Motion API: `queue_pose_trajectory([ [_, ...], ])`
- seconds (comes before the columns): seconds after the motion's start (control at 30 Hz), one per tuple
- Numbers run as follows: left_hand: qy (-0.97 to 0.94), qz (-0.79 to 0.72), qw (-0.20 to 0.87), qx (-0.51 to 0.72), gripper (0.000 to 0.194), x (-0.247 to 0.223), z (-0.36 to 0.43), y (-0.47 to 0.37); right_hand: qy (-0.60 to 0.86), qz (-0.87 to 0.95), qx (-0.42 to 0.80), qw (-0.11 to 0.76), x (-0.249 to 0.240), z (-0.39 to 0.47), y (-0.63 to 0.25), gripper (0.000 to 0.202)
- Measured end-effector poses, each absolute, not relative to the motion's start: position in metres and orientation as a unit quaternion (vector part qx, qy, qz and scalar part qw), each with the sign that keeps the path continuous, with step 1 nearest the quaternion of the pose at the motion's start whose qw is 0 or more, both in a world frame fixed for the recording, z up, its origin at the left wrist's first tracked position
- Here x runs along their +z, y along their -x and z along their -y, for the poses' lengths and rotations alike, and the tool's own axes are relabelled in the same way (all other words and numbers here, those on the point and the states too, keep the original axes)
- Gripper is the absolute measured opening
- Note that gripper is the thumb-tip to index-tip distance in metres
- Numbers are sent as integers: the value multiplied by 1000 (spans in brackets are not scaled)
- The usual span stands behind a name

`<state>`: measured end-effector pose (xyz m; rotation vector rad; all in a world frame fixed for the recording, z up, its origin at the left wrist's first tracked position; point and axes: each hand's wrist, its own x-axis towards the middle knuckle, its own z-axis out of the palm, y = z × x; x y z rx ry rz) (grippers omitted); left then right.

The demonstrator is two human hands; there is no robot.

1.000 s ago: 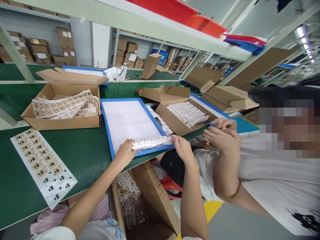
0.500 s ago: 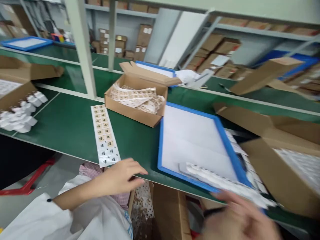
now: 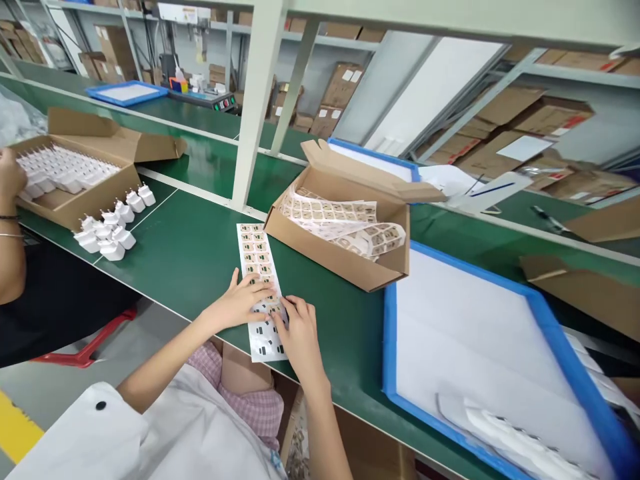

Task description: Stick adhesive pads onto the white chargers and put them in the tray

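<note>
A white sheet of stickers (image 3: pixel 257 257) lies on the green bench; beige stickers fill its far part, and bare white backing with dark marks shows at its near end. My left hand (image 3: pixel 240 305) rests across the middle of the sheet, fingers spread. At the sheet's right edge, my right hand (image 3: pixel 301 333) bends its thumb and forefinger close together on the lowest beige stickers. Whatever sits between those fingertips is too small to make out. Behind the sheet stands an open cardboard box (image 3: pixel 325 257) with several sticker strips (image 3: pixel 330 212) inside.
On the right lies a blue-framed white tray (image 3: pixel 470 313) with a row of white pieces (image 3: pixel 515 440). White plug adapters (image 3: pixel 113 233) cluster at left, beside a box (image 3: pixel 95 190) of more. Another person's hand (image 3: pixel 11 175) touches that box. A shelf post (image 3: pixel 257 107) rises behind the bench.
My right hand has come from the tray's near edge over to the sticker sheet. My left hand has moved up onto the sheet. The view has turned left.
</note>
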<state>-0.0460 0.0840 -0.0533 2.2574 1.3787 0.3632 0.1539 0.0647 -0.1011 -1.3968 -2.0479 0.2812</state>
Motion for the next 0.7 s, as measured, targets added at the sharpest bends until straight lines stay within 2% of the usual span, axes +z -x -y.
queue_pose_trajectory([
  [0.2,-828,-501,210,139,48,-58,-78,43,532,779,101,317,-99,-70,-156,37],
  [0.5,-840,-494,158,159,48,-67,-75,40,490,814,98,297,-79,-78,-171,45],
  [0.57,-849,-487,130,158,52,-72,-74,40,466,831,82,291,-78,-83,-174,51],
  [0.7,-862,-476,80,153,57,-79,-74,39,425,876,2,228,-81,-95,-179,55],
])
